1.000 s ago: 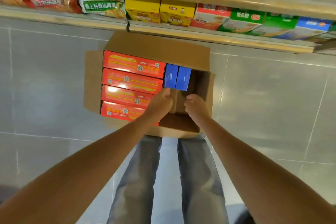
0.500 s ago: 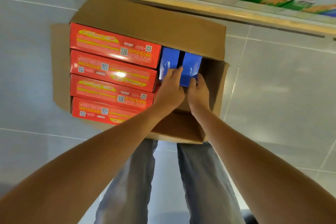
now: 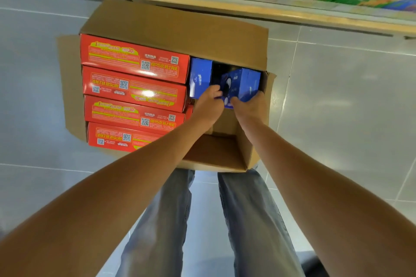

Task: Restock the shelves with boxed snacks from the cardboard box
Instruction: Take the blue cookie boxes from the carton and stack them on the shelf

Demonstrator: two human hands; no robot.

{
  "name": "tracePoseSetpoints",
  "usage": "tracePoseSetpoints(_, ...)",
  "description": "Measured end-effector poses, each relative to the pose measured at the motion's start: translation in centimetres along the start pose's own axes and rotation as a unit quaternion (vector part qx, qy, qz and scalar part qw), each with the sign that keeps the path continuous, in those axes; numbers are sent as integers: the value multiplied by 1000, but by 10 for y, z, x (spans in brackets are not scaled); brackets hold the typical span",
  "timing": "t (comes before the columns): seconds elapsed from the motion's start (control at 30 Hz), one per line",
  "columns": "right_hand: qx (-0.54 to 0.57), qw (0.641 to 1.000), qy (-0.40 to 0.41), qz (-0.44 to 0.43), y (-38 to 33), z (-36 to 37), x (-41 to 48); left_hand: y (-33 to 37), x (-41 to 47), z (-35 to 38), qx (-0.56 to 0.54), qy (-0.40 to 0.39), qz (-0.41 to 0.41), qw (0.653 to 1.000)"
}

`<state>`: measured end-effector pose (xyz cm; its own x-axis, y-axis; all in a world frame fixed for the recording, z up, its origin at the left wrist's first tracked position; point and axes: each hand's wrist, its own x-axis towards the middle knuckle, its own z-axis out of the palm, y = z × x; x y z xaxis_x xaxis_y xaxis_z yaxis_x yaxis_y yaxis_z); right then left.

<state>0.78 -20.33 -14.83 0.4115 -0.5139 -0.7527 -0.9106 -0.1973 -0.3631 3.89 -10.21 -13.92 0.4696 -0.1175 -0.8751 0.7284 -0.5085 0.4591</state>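
A tilted blue box (image 3: 244, 83) is held at an angle inside the right half of the open cardboard box (image 3: 175, 29). Its near end is grasped by the right hand (image 3: 249, 108), fingers curled round it, and by the left hand (image 3: 209, 105), fingers bent against its left corner. A second blue box (image 3: 200, 77) stands at its 9 o'clock, with four red boxes (image 3: 135, 87) packed further toward 9 o'clock. A stocked shelf (image 3: 247, 7) is seen at the cardboard box's 12 o'clock.
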Motion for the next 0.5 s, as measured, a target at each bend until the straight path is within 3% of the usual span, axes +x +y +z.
tracePoseSetpoints(0.33,34,999,37,1,-28,-101,-105,59,-111,-48,76,15,38,996)
tracePoseSetpoints(0.5,135,990,-13,34,-84,-172,-169,118,-193,-79,204,-114,179,956)
